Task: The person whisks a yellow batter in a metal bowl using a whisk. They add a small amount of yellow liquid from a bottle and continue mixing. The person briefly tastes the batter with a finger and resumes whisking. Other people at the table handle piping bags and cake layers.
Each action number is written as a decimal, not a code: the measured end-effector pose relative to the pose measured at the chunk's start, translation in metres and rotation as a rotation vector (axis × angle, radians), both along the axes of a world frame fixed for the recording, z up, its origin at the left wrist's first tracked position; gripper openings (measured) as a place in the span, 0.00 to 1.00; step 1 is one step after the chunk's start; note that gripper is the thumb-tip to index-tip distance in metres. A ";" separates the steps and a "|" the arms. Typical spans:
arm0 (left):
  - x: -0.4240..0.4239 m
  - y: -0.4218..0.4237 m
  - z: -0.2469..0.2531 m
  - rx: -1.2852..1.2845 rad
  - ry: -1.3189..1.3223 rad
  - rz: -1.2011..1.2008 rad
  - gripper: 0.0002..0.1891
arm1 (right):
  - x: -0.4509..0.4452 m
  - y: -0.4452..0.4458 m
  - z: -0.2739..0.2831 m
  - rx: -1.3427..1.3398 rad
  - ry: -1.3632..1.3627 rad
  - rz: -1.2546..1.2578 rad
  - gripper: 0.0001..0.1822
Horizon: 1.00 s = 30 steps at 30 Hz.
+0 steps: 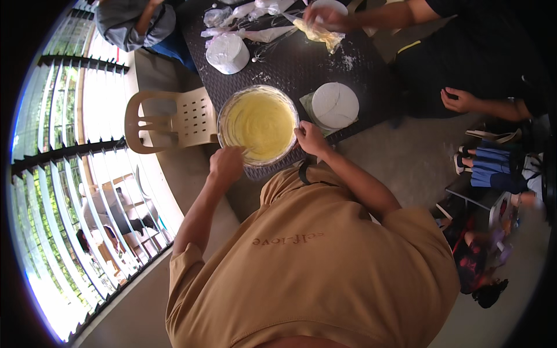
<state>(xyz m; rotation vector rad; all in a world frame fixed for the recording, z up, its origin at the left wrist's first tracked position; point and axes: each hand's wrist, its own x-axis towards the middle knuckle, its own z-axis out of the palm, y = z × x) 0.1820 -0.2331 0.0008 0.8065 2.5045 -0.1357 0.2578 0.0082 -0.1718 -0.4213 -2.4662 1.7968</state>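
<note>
A round bowl point(296, 108) of yellow batter or cream stands at the near edge of the dark woven-pattern table point(278, 69). My left hand point(227, 164) is closed at the bowl's near left rim around the handle of what looks like a whisk, its wires point(252, 151) partly sunk in the yellow mix. My right hand point(311, 138) grips the bowl's right rim. Just right of the bowl, a round white-covered cake or tub point(335, 105) rests on a greenish sheet. Another white round form point(227, 54) stands beyond the bowl to the left.
Filled piping bags point(267, 34) and whisks lie at the table's far side. A co-worker's hand point(328, 18) moves over a yellow-filled piping bag point(320, 35). A beige plastic chair point(193, 117) adjoins the table's left edge. Another person point(135, 26) is at the far left.
</note>
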 end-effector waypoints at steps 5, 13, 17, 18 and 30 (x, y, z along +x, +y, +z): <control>-0.031 0.024 -0.006 0.146 0.184 0.195 0.13 | 0.001 -0.002 0.025 0.037 -0.024 0.075 0.13; 0.017 -0.012 0.009 -0.180 -0.009 0.345 0.13 | -0.006 -0.006 0.026 -0.037 -0.023 0.037 0.12; 0.025 0.009 -0.006 -0.195 -0.042 0.372 0.11 | -0.010 0.000 0.019 -0.028 -0.004 0.071 0.12; 0.028 0.016 -0.006 -0.153 -0.069 0.428 0.12 | -0.012 0.002 0.019 -0.010 0.004 0.080 0.11; -0.008 0.009 -0.012 -0.207 0.152 0.322 0.11 | -0.020 0.017 0.024 -0.055 0.029 0.139 0.10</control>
